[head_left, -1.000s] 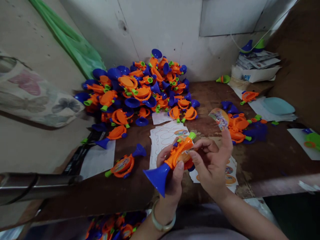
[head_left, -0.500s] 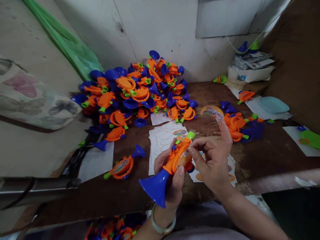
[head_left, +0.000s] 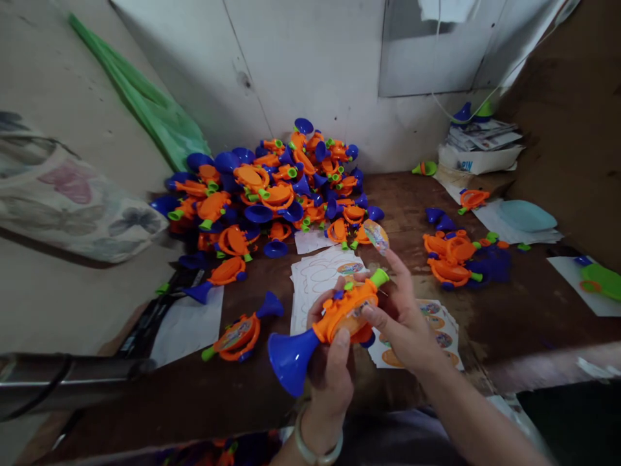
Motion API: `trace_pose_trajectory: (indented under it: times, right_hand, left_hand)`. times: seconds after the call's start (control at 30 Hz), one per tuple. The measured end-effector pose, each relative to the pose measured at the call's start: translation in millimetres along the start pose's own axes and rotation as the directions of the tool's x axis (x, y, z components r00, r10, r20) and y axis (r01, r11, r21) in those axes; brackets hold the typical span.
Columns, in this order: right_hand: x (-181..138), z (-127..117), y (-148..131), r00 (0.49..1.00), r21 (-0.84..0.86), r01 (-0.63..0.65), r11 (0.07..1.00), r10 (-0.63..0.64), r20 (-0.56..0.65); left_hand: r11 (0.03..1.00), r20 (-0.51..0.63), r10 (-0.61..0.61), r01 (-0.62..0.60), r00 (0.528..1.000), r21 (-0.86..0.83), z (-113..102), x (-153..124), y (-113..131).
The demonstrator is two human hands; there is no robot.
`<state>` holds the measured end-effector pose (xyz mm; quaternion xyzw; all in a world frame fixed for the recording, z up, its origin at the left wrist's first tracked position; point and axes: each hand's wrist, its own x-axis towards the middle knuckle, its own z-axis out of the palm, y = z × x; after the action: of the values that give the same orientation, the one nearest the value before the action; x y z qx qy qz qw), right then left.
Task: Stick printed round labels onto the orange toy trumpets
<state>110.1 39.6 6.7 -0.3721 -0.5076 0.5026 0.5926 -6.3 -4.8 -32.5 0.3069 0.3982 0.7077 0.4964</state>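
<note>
My left hand (head_left: 337,369) is closed round an orange toy trumpet (head_left: 347,312) with a blue bell and a green mouthpiece, its thumb on the lower edge of the oval side. My right hand (head_left: 406,323) holds the mouthpiece end, thumb pressed on the oval face and the other fingers partly hidden behind. A printed oval sticker (head_left: 376,235) clings to my raised right index fingertip. Under my right hand lie sheets of oval stickers (head_left: 439,323). Left of them is a stack of mostly peeled sheets (head_left: 310,272).
A big heap of toy trumpets (head_left: 272,188) stands against the wall. One trumpet with a sticker (head_left: 240,333) lies to the left. More orange trumpets (head_left: 451,255), a light blue dish (head_left: 526,215) and a box of papers (head_left: 480,152) are on the right.
My right thumb and fingers have shifted from a pinch at the trumpet's face to pressing and gripping its side. The raised sticker has moved left. The view has tilted slightly up.
</note>
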Motion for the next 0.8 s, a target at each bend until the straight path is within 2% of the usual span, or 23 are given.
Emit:
trace_pose_trajectory:
  times: [0.07,0.13,0.17,0.2,0.23,0.3,0.37,0.43,0.47,0.53,0.63,0.8]
  right_hand:
    - [0,0,-1,0.988,-0.012,0.066,0.998,-0.067,-0.142]
    - [0,-3,-2,0.918,-0.142,0.222,0.965,-0.256,-0.304]
    - [-1,-5,-2,0.881,-0.229,0.282,0.932,-0.346,-0.323]
    - [-3,-7,-1,0.863,-0.312,0.32,0.894,-0.412,-0.293]
    - [-7,-9,-1,0.866,-0.377,0.349,0.858,-0.449,-0.22]
    - [-18,-11,-2,0.908,-0.408,0.385,0.828,-0.42,0.005]
    - [-28,-10,-6,0.918,-0.313,0.386,0.868,-0.328,0.221]
    - [-31,-8,-13,0.915,-0.159,0.316,0.935,-0.257,0.31]
    - [-29,-7,-17,0.928,-0.086,0.271,0.959,-0.236,0.288]
    - [-20,-6,-25,0.966,0.013,0.205,0.979,-0.205,0.16]
    - [-4,-3,-31,0.987,0.019,0.159,0.987,-0.158,-0.029]
    - [-3,8,-29,0.993,-0.041,0.08,0.996,-0.083,-0.089]
  left_hand:
    - [0.989,0.019,-0.125,0.123,0.992,0.077,-4,-3,-10]
    - [0.981,0.086,-0.161,0.149,0.983,0.126,-7,-4,-16]
    - [0.985,0.119,-0.123,0.107,0.985,0.135,-7,-5,-17]
    - [0.99,0.154,-0.064,0.042,0.986,0.138,-8,-5,-16]
    - [0.99,0.189,-0.004,-0.023,0.982,0.14,-10,-4,-14]
    - [0.986,0.251,0.05,-0.088,0.967,0.14,-13,-1,-7]
    - [0.987,0.287,0.035,-0.078,0.957,0.139,-18,3,0]
    - [0.991,0.269,-0.001,-0.035,0.963,0.131,-22,8,7]
    - [0.993,0.245,-0.003,-0.025,0.97,0.114,-23,10,10]
    - [0.998,0.192,-0.003,-0.01,0.981,0.067,-21,14,15]
    - [1.0,0.15,0.01,-0.012,0.989,0.007,-13,16,23]
    - [1.0,0.2,0.016,-0.012,0.98,-0.024,-6,13,27]
